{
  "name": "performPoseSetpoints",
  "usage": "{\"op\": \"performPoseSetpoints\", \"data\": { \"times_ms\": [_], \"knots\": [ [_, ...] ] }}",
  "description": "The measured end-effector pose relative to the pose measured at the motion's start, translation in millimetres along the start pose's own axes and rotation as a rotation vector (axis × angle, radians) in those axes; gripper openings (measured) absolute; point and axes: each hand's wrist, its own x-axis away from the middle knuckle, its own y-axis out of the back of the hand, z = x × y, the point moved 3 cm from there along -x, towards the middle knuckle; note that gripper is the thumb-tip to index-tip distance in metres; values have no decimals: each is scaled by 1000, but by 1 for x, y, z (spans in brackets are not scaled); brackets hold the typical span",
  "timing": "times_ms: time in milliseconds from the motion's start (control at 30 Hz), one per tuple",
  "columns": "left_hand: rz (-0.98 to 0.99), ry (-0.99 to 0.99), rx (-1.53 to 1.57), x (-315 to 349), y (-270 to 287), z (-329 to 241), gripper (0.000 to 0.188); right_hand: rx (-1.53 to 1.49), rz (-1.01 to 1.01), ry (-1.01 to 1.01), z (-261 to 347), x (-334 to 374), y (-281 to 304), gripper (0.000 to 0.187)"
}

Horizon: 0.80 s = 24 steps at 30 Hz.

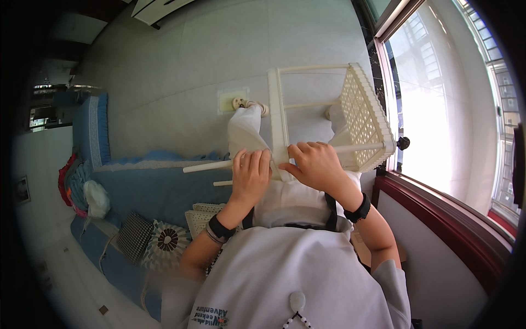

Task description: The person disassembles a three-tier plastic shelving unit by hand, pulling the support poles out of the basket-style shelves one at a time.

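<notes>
This is a home living room: a long blue fabric sofa (148, 189) with patterned cushions (167, 240) stands on a pale tiled floor (181, 66), beside a large red-framed window (438, 109).

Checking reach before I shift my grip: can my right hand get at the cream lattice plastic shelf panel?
Probably yes: the right hand grips the frame bar just beside the cream lattice plastic shelf panel, nothing between them.
</notes>
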Motion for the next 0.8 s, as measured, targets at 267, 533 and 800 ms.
{"op": "performPoseSetpoints", "data": {
  "times_ms": [267,533,800],
  "knots": [
    [-130,86,32,1,-10,16,18,-2,23,28,3,5,-3,39],
    [-35,95,168,-18,-3,23,25,56,-32,72,0,2,-1,40],
    [462,297,383,-5,-2,30,23,20,30,102,1,5,3,40]
  ]
}}
